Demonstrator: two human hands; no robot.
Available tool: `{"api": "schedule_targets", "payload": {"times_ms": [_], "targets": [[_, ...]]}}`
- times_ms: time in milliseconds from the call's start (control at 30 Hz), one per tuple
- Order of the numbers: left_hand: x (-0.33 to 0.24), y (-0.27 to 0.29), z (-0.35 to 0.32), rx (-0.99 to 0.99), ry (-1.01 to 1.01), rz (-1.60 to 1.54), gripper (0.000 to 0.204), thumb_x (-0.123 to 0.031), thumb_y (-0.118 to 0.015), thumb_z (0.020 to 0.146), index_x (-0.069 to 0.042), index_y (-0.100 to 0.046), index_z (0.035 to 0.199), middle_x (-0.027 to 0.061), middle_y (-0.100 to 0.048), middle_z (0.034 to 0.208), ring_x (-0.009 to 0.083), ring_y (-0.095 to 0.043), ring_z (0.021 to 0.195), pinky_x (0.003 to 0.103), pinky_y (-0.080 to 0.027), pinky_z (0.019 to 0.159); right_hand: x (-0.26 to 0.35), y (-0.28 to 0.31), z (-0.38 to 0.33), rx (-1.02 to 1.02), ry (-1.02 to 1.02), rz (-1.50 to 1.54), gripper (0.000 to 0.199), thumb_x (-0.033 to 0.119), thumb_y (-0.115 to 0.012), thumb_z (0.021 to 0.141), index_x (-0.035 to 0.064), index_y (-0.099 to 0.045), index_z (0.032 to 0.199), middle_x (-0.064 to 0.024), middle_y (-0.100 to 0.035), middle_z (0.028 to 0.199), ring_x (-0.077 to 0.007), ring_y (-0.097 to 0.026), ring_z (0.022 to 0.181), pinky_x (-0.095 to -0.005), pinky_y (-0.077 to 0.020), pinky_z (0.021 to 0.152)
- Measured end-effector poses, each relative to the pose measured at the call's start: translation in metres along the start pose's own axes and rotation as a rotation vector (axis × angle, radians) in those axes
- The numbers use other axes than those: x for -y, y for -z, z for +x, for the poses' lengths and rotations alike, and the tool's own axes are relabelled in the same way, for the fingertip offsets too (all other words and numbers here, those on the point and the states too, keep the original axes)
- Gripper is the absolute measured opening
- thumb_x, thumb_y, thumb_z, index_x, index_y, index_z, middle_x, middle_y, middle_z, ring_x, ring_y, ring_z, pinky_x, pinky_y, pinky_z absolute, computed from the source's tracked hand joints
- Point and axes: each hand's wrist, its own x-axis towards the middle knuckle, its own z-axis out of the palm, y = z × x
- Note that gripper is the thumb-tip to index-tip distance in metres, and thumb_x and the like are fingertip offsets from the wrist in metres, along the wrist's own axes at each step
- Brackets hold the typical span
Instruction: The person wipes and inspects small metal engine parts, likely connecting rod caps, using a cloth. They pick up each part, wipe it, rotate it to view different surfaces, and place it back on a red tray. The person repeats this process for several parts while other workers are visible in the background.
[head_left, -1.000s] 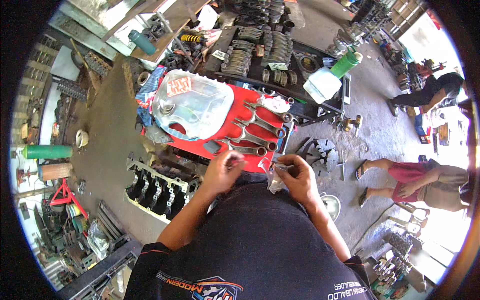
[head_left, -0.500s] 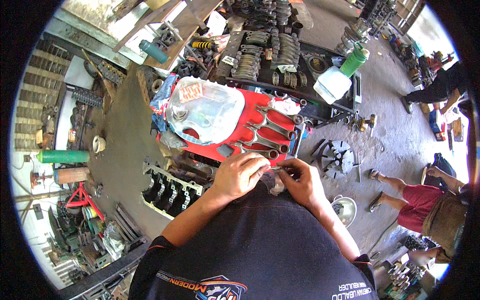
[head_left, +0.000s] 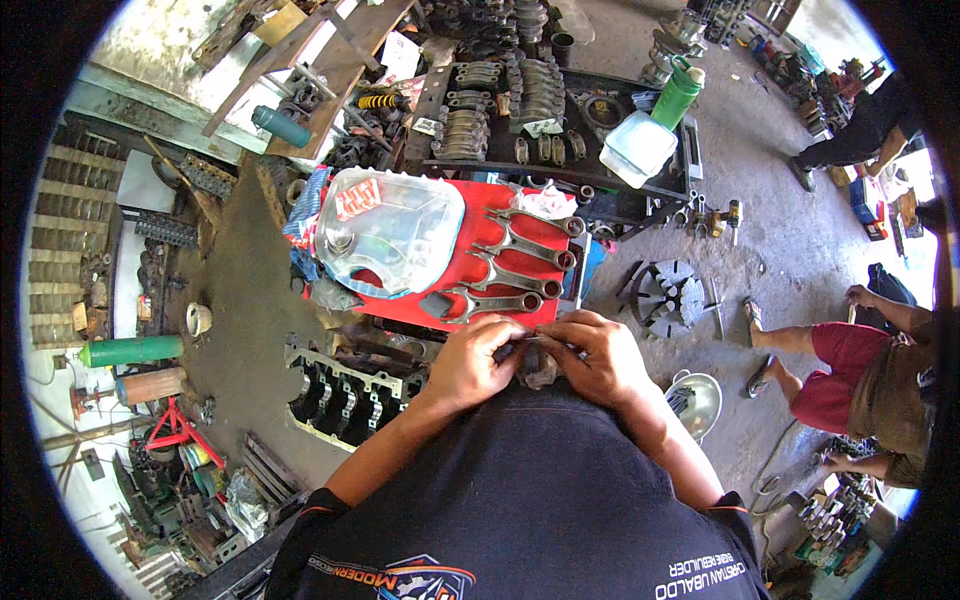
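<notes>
Pinched fingertips, right where the two hands meet: on my feed the right hand (head_left: 603, 360) grips a crumpled clear bag (head_left: 541, 372), thumb against fingers, while the left hand (head_left: 480, 362) brings thumb and fingers in to the same spot. Whether the left has closed on anything I can't tell; the fingers cover it. So the bag sits between the hands, just in front of the black shirt (head_left: 520, 480), its long axis seeming to run from the fingertips back toward the body, with its upper end at the pinch. That's the relation I'm watching: left fingers come at that upper end from the side, and the right hand is the nearer one, already on it. Just beyond the fingertips, apart from them, lies the closest rod (head_left: 490, 304) of four on the red cloth (head_left: 475, 205), lengthwise from left to right, ring end at the right; the left hand is nearer to it. Past the cloth's bare strip I see the clear jug (head_left: 400, 225), and down to the left, an engine block (head_left: 352, 373).
</notes>
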Motion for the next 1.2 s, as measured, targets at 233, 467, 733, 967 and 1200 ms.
{"api": "schedule_targets", "payload": {"times_ms": [233,467,733,967,1200], "targets": [[-0.009,-0.003,-0.002,0.033,-0.032,-0.034,0.02,-0.003,-0.07,0.082,-0.003,-0.066,0.101,0.0142,-0.069,0.098,0.0338,-0.068,0.09,0.04,-0.055,0.079,-0.002,0.002,-0.016,-0.041,-0.025,0.13,0.017,0.009,-0.067,0.09,0.0025,-0.073,0.104,-0.0173,-0.07,0.094,-0.0316,-0.07,0.088,-0.0383,-0.0548,0.078],[-0.014,-0.003,-0.005,0.054,-0.111,-0.038,0.023,-0.003,-0.07,0.082,-0.004,-0.066,0.105,0.0137,-0.069,0.099,0.0322,-0.069,0.091,0.038,-0.056,0.077,-0.011,-0.006,-0.028,-0.125,-0.071,0.227,0.013,0.013,-0.065,0.091,-0.0004,-0.068,0.092,-0.0157,-0.065,0.086,-0.0339,-0.063,0.081,-0.04,-0.0505,0.075],[-0.018,-0.003,-0.009,0.04,-0.01,-0.306,0.017,-0.001,-0.069,0.088,-0.002,-0.068,0.104,0.0102,-0.07,0.096,0.0202,-0.069,0.089,0.031,-0.055,0.077,-0.012,-0.016,-0.036,-0.179,-0.17,0.398,0.011,0.01,-0.068,0.091,0.0003,-0.064,0.092,-0.0134,-0.065,0.087,-0.0269,-0.063,0.083,-0.0359,-0.0501,0.079],[-0.017,-0.008,-0.021,0.076,0.461,-0.776,0.009,-0.003,-0.063,0.097,0.0,-0.066,0.105,0.0021,-0.069,0.096,0.0069,-0.063,0.089,0.025,-0.053,0.08,-0.002,-0.014,-0.037,-0.138,-0.143,0.597,0.006,0.006,-0.064,0.095,0.0004,-0.062,0.096,-0.0095,-0.068,0.09,-0.0192,-0.063,0.086,-0.0328,-0.0504,0.084],[-0.042,-0.005,-0.01,-0.065,0.256,-0.426,0.026,0.004,-0.067,0.086,-0.004,-0.064,0.11,0.0075,-0.066,0.1,0.0177,-0.065,0.094,0.031,-0.053,0.084,-0.001,-0.014,-0.033,-0.079,-0.35,0.593,0.011,0.012,-0.065,0.097,0.001,-0.062,0.097,-0.0092,-0.069,0.088,-0.0152,-0.064,0.084,-0.0318,-0.0514,0.081]]}}
